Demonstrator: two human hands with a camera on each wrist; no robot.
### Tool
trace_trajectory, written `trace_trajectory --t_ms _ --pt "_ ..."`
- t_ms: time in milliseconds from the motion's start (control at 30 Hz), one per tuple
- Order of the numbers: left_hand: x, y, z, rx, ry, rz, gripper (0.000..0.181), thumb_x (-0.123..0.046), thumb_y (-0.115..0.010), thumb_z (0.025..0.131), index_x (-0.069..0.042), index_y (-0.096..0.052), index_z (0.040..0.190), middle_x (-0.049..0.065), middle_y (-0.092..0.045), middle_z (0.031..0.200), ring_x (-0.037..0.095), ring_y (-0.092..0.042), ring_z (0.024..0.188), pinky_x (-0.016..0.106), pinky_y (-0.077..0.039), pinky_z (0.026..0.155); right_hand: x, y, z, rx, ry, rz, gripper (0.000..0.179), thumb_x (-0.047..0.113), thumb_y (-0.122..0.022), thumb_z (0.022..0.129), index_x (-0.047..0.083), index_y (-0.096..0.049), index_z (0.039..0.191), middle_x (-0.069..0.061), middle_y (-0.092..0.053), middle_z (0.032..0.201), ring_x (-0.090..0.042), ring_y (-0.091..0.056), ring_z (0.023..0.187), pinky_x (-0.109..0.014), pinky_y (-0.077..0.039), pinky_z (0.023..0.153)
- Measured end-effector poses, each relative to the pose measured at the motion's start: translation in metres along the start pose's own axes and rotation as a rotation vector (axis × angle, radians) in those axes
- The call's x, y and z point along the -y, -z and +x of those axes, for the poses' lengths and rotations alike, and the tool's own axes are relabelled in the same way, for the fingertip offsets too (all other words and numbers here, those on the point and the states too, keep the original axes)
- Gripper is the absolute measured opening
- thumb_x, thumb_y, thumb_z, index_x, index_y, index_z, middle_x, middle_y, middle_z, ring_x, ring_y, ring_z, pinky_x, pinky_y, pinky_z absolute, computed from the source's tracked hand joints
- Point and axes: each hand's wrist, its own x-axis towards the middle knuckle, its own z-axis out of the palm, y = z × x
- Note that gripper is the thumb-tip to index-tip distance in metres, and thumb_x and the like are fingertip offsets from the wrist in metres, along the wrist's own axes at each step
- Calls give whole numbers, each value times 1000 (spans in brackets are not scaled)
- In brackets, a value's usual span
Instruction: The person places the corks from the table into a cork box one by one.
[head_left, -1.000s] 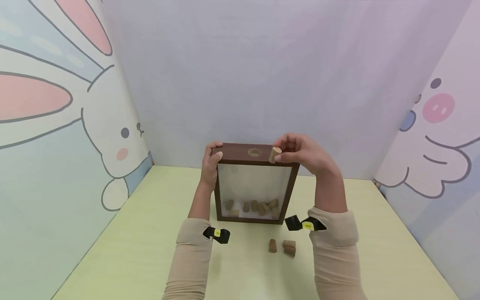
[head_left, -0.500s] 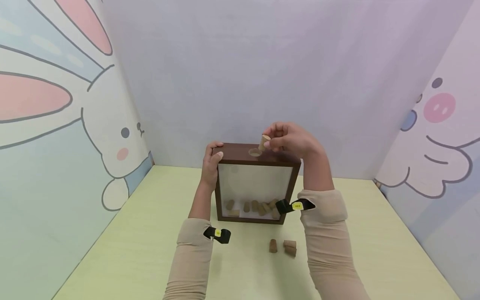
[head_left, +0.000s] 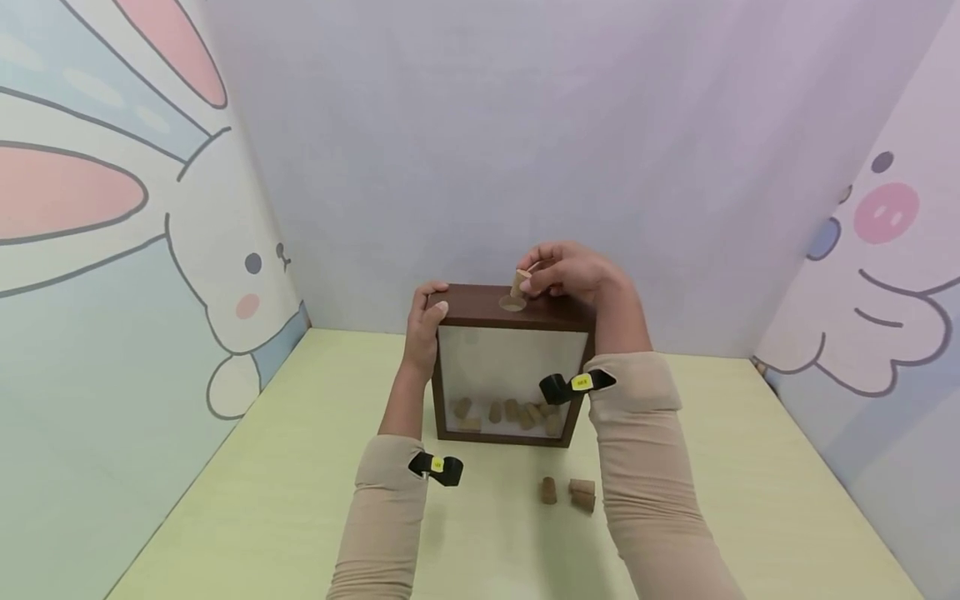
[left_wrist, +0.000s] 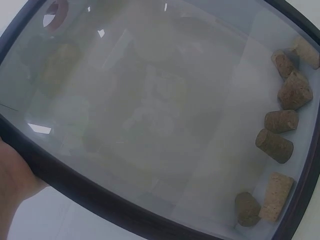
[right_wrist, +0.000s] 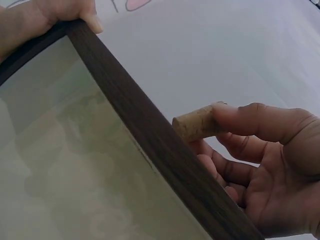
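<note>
A dark-brown wooden frame box (head_left: 468, 310) with a clear front stands upright on the table. In its top is a round hole (head_left: 513, 303). My left hand (head_left: 424, 332) grips the box's top left corner, thumb in front and fingers over the top. A cork (head_left: 520, 282) is pinched between the thumb and fingers of my right hand (head_left: 573, 271), its lower end right at the hole's rim. In the right wrist view the held cork (right_wrist: 196, 122) leans over the frame's top edge. Several corks (left_wrist: 281, 121) lie inside along the bottom of the box.
Three loose corks lie on the pale green table (head_left: 300, 517) in front of the box: one cork (head_left: 549, 491) alone, and a pair (head_left: 582, 493) touching. A plain pale wall (head_left: 480, 150) rises behind; cartoon-printed panels (head_left: 217, 275) stand at both sides.
My right hand has moved left with the cork, from the box's top right to the hole. The left hand has kept its grip on the corner.
</note>
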Motion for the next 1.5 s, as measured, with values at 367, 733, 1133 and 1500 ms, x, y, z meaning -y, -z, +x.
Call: trace_trajectory --t_ms 367,733,1133,1500 --pt "-35 -7 -8 -3 4 0 46 -18 -40 87 9 -33 124 12 -35 124 17 -38 102 34 -28 88 5 -5 1 40 -5 -92 24 1 -69 79 2 -58 101 -8 -61 86 -22 -50 74 -31 -32 64" --pt "-36 -5 -11 -8 9 25 46 -19 -40 87 8 -35 125 22 -29 134 17 -35 108 35 -25 91 11 -4 8 107 -73 -150 22 1 -67 81 3 -59 101 -7 -61 83 -19 -49 70 -30 -35 61" --pt "-37 -4 -11 -16 29 29 46 -20 -41 87 7 -36 124 9 -31 133 18 -31 115 37 -22 94 -3 -4 -8 99 105 -155 35 9 -70 82 -2 -57 113 -12 -61 102 -22 -56 93 -33 -42 80" --pt "-40 -3 -12 -14 47 45 46 -21 -41 86 6 -36 124 11 -29 135 21 -28 119 39 -21 95 -17 -19 -65 24 347 -107 39 3 -68 83 -8 -54 117 -22 -60 98 -28 -58 89 -33 -48 74"
